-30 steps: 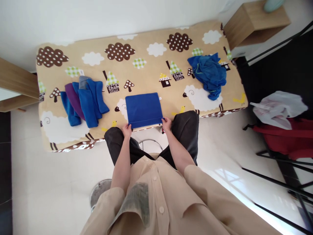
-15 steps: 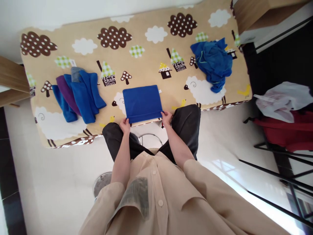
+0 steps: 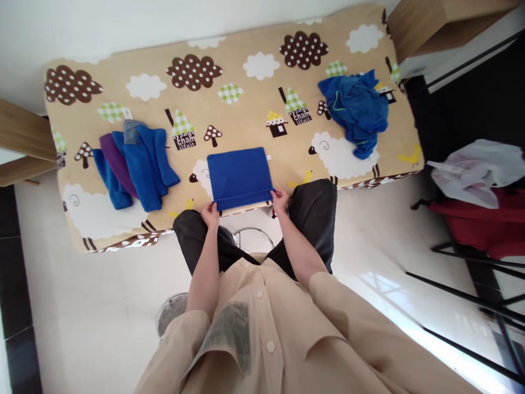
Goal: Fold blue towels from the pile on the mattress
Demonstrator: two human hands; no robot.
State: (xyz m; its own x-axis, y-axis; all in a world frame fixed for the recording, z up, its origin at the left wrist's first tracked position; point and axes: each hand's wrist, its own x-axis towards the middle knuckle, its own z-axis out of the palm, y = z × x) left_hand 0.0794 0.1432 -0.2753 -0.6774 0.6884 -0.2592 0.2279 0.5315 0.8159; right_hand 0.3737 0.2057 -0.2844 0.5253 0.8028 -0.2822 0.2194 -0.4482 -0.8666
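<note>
A blue cloth (image 3: 240,174) lies flat on the patterned table cover right in front of me, with a narrow fold along its near edge and a small white tag at its right side. My left hand (image 3: 210,214) pinches the near left corner of that fold. At the near right corner, my right hand (image 3: 280,201) grips the fold between thumb and fingers. To the left rest several rolled or folded cloths (image 3: 141,169), blue, purple and grey. A crumpled heap of blue cloth (image 3: 356,112) sits on the right part of the cover.
The beige cover (image 3: 229,123) with printed clouds and sheep reaches a white wall at the back. Wooden furniture (image 3: 435,24) stands at the far right. A white plastic bag (image 3: 478,167) lies on something red (image 3: 478,224) beside black metal bars. A round stool (image 3: 172,312) is near my left elbow.
The whole view has shifted slightly as my head moved. Both hands keep hold of the same two corners, and the cloths look unmoved.
</note>
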